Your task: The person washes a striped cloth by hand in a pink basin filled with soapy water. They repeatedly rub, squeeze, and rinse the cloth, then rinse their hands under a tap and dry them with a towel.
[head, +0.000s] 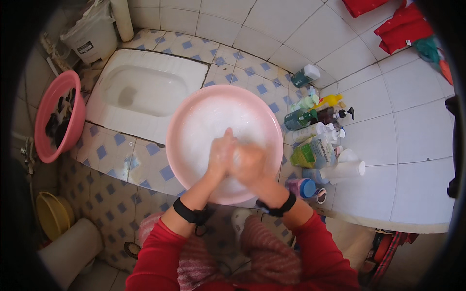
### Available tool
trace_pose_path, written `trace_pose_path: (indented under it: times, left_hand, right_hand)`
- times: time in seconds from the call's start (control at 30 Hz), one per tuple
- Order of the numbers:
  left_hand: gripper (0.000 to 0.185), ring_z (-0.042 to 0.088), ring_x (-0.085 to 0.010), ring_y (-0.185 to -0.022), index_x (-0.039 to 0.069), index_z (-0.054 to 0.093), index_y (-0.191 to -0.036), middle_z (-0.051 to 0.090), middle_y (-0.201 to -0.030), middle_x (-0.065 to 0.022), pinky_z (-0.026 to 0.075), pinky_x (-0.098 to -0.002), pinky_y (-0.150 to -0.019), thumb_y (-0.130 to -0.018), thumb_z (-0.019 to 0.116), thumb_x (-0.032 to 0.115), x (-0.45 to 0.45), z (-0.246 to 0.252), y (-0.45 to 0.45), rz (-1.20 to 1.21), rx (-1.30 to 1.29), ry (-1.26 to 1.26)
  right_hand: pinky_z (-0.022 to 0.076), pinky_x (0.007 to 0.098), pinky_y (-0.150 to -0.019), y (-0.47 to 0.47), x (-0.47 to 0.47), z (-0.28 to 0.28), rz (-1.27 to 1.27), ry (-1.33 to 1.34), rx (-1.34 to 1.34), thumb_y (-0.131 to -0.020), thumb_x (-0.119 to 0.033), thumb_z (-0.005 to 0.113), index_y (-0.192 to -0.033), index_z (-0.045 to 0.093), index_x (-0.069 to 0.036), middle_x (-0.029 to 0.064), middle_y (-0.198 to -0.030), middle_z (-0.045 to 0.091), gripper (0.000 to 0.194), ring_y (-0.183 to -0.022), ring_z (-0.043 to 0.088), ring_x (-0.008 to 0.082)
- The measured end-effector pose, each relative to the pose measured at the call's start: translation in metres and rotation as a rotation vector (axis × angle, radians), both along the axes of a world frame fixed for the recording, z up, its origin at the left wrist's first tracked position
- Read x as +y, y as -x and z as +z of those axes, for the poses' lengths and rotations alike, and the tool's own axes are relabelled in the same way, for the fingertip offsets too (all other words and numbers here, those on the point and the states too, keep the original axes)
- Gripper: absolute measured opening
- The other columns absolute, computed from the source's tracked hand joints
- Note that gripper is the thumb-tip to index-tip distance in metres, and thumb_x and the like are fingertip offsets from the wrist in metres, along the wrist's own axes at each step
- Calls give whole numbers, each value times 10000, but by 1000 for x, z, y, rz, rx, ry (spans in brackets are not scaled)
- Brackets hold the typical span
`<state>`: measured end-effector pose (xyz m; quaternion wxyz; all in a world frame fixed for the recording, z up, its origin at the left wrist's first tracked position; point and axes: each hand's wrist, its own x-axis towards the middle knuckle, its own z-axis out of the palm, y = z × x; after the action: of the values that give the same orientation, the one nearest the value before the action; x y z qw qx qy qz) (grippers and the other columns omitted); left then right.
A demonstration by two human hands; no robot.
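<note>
A large pink plastic basin (pixel 173 145) stands before me, with white suds (pixel 204 116) covering what it holds. My left hand (pixel 221 151) is over the suds with its thumb pointing up and away from me. Pressed against it is my right hand (pixel 251 162), blurred by motion, its fingers curled. A small pale patch shows between the two hands; whether it is foam or a cloth cannot be told. Both wrists wear black bands. Anything beneath the foam is hidden.
Several bottles, including a green pump bottle (pixel 296 119), and a refill pouch (pixel 313 152) line the right wall. A white squat toilet (pixel 145 91) lies beyond the basin. Left are a smaller pink basin (pixel 78 120) with dark items, a yellow bucket (pixel 54 216) and a floor drain (pixel 131 249).
</note>
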<state>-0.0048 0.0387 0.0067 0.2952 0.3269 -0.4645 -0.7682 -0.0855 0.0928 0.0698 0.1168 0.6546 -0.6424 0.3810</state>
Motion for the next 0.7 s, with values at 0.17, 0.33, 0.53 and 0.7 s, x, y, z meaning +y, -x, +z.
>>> trace_pose_path:
  times: [0.17,0.33,0.53,0.7]
  left_hand:
    - [570,430,-114,-551,39,565,-684,480,-592,-18,352,-330,-536,-1081,429,425,4,-2,0,26,-107,240]
    - [452,508,-308,-555,-27,599,-830,535,-639,-191,404,-407,-537,-1095,392,275,6,-8,-4,86,7,-213]
    - [556,428,-128,-583,22,591,-738,453,-621,-51,376,-363,-548,-1087,424,421,6,1,-11,-15,44,72]
    - [593,430,-140,-665,0,614,-748,528,-661,-12,422,-353,-643,-1078,427,455,4,31,-20,-147,-173,162]
  right_hand:
    - [422,391,-463,4,0,0,-409,-228,-17,-873,-251,711,-542,512,-112,92,-496,510,410,-434,529,280]
    - [396,407,-445,4,9,-15,-50,52,24,-916,-195,673,-581,562,-74,138,-504,499,373,-424,497,301]
    - [439,446,-502,-2,15,-9,-20,-30,-31,-882,-191,665,-572,562,-69,127,-544,540,349,-489,556,313]
    - [437,351,-582,38,14,-5,-276,-391,-727,-1048,-335,544,-655,579,8,71,-598,528,523,-557,524,174]
